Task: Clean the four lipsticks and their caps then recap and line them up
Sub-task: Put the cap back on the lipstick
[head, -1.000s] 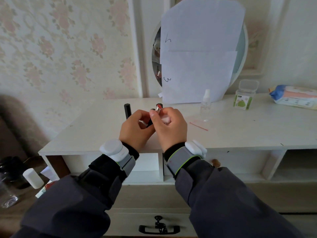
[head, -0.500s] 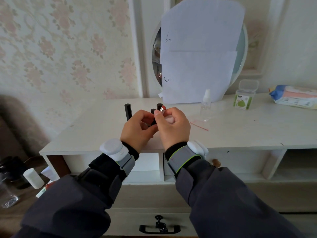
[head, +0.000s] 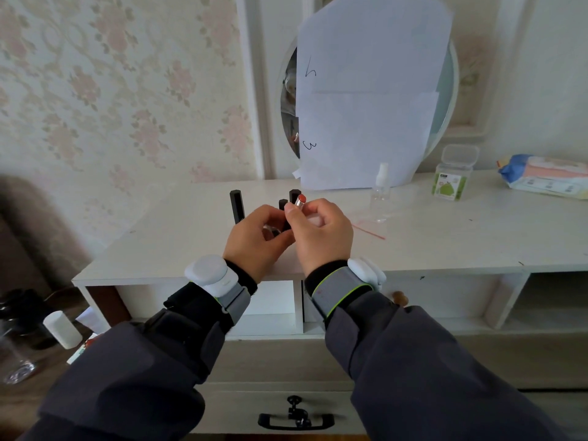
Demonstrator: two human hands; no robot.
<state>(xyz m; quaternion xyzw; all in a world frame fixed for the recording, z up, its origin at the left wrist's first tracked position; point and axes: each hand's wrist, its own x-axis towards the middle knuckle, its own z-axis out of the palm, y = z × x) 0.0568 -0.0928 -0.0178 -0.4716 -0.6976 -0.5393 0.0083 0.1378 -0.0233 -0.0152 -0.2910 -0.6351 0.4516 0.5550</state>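
An uncapped lipstick with a silver collar and red tip sticks up between my hands above the white dresser top. My left hand grips its black base. My right hand curls round the upper part, holding a white wipe against it. Three black lipstick tubes stand behind my hands: a tall one to the left, a shorter one and another partly hidden by my fingers.
A small clear spray bottle stands right of my hands beside a clear bag with a red strip. Farther right are a green-labelled box and a pack of wipes. A paper-covered round mirror leans at the back.
Both hands with the lipstick have shifted slightly up and to the right. The right hand's fingers have worked the wipe round the lipstick's upper part.
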